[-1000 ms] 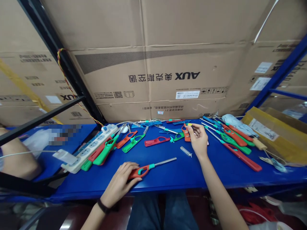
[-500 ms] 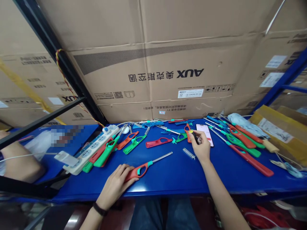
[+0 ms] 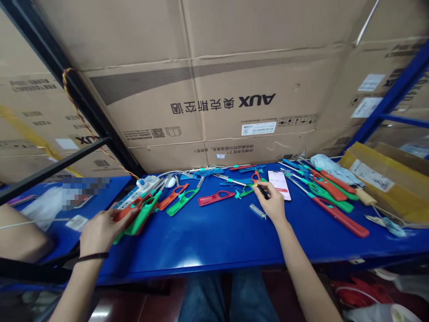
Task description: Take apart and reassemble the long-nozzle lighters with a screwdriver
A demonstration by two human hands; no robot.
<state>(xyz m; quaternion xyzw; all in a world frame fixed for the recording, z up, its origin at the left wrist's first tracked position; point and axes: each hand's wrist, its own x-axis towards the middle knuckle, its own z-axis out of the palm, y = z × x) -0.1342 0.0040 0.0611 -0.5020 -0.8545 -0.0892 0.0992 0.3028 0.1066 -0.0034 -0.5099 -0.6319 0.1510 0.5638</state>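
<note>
My left hand (image 3: 102,226) is closed around the handle of an orange-red stick lighter (image 3: 132,208), at the left of the blue table. That lighter lies over or against a green stick lighter (image 3: 146,214) and the white power strip (image 3: 147,182). My right hand (image 3: 274,205) grips a slim black tool (image 3: 262,192) with a bit of yellow by the fingertips; its tip and exact kind are hidden. Close to this hand are a phone (image 3: 279,183), an orange lighter part (image 3: 256,175), a green casing half (image 3: 247,190) and a clear tube-like piece (image 3: 258,211).
Red (image 3: 216,198), green (image 3: 183,202) and orange (image 3: 173,197) casing halves lie mid-table. Several lighters (image 3: 338,215) are grouped at the right, beside a yellow-taped carton (image 3: 385,179). A large cardboard box (image 3: 214,80) stands behind. At far left, another person's arm (image 3: 22,235) rests.
My left hand has carried the orange-red lighter from the front middle leftward to the lighters by the power strip. My right hand still holds the black tool. The view has shifted slightly.
</note>
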